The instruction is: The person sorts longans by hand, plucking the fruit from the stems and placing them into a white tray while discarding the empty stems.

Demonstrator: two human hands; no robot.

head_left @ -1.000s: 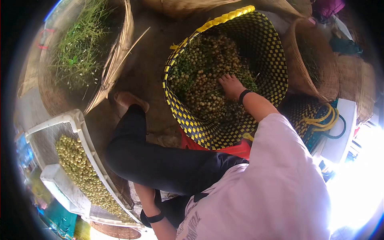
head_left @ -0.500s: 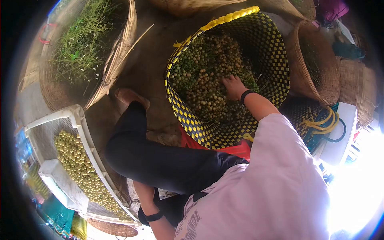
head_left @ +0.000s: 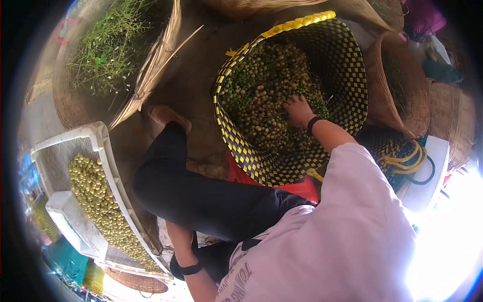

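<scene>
My right hand [head_left: 299,111] reaches into a black and yellow woven basket [head_left: 347,55], with a dark band at the wrist. Its slightly bent fingers are apart and rest on small round yellow-green fruits [head_left: 261,98] that fill the basket along with green stems. No fruit shows in the grasp. My left hand [head_left: 177,236] comes up under my bent leg; only the part near its dark wristband shows, and the fingers are hidden behind the thigh.
On the left, a white-framed mesh tray [head_left: 118,189] holds loose yellow fruits and a white container [head_left: 75,221]. Wicker baskets [head_left: 65,103] with green stems stand upper left and right [head_left: 415,93]. Something red [head_left: 302,190] is under the woven basket. A white box [head_left: 435,156] stands at right.
The whole view has shifted slightly, with the basket appearing a little farther right. My right hand stays at nearly the same spot on the fruits.
</scene>
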